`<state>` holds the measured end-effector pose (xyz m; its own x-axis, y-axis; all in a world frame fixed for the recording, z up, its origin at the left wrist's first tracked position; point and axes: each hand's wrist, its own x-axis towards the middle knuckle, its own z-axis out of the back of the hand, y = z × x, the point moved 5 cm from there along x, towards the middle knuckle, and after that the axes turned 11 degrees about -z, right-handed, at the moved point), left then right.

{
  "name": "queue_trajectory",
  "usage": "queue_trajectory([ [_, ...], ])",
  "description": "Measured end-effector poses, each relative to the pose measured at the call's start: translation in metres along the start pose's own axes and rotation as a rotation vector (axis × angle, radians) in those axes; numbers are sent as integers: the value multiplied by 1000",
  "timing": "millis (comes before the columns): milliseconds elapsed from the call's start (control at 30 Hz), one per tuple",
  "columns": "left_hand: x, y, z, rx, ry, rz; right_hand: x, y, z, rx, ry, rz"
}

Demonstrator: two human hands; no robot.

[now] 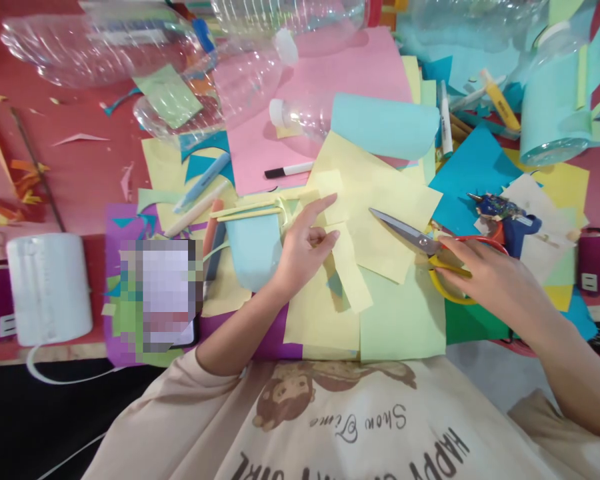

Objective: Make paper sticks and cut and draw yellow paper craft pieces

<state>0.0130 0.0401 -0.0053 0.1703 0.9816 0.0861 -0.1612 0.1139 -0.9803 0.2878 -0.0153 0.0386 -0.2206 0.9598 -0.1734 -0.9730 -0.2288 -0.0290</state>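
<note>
Scissors (404,230) lie across a yellow sheet (380,187), and I have the right hand (495,273) touching their handles (441,292); from my remote feed I cannot tell whether its fingers are clamped. My left hand (304,253) holds thumb and forefinger apart near a pale paper strip (350,270). A blue-wrapped bottle (385,123) lies beyond.

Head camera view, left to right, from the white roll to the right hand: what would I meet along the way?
White roll, phone, light blue piece, left hand, yellow strip, scissors, right hand.
</note>
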Motion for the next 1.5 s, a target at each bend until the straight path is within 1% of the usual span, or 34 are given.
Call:
queue_trajectory([
  [67, 0, 1, -2, 12, 43, 27, 1, 2, 3, -60, -48, 8],
  [167, 0, 4, -6, 48, 120, 67, 2, 4, 7, -99, -178, -5],
  [267, -1, 7, -6, 64, 139, 100, 4, 1, 4, -97, -239, -65],
  [333, -2, 9, -6, 57, 148, 130, 7, -2, 1, -108, -238, -116],
  [433, -4, 8, -6, 50, 186, 192, 10, -5, 1, -161, -188, -165],
  [500, -6, 7, -7, 49, 212, 226, 10, -6, 6, -200, -134, -190],
  [567, -7, 5, -8, 33, 205, 217, 10, -2, 15, -218, -129, -172],
  [600, -7, 4, -8, 16, 189, 195, 9, 3, 20, -212, -149, -132],
  [667, -6, 0, -9, -28, 154, 133, 10, 19, 26, -174, -213, 8],
  [767, -6, -5, -10, -69, 134, 53, 11, 57, 19, -61, -250, 278],
  [800, -6, -6, -9, -72, 133, 39, 12, 69, 15, -5, -263, 339],
  [833, -6, -6, -9, -74, 130, 32, 13, 81, 11, 49, -273, 394],
  [900, -7, -6, -9, -74, 129, 27, 14, 101, 8, 162, -336, 489],
  [967, -7, -4, -9, -66, 133, 20, 15, 112, 8, 267, -393, 560],
  [1000, -7, -3, -8, -53, 133, 14, 17, 114, 10, 323, -402, 570],
  [1067, -6, -1, -6, -2, 116, -22, 24, 111, 12, 446, -370, 543],
  [1167, -2, -2, 1, 120, 56, -124, 42, 97, 12, 616, -208, 433],
  [1233, 0, -5, 5, 198, 44, -175, 55, 87, 11, 697, -119, 360],
  [1300, -1, -7, 4, 270, 74, -191, 67, 82, 9, 729, -44, 296],
  [1400, -5, -12, -3, 405, 176, -236, 79, 79, 1, 693, 46, 187],
  [1433, -8, -13, -6, 462, 213, -264, 81, 78, -3, 673, 48, 140],
  [1500, -14, -14, -12, 597, 272, -322, 83, 75, -9, 636, 6, 47],
])
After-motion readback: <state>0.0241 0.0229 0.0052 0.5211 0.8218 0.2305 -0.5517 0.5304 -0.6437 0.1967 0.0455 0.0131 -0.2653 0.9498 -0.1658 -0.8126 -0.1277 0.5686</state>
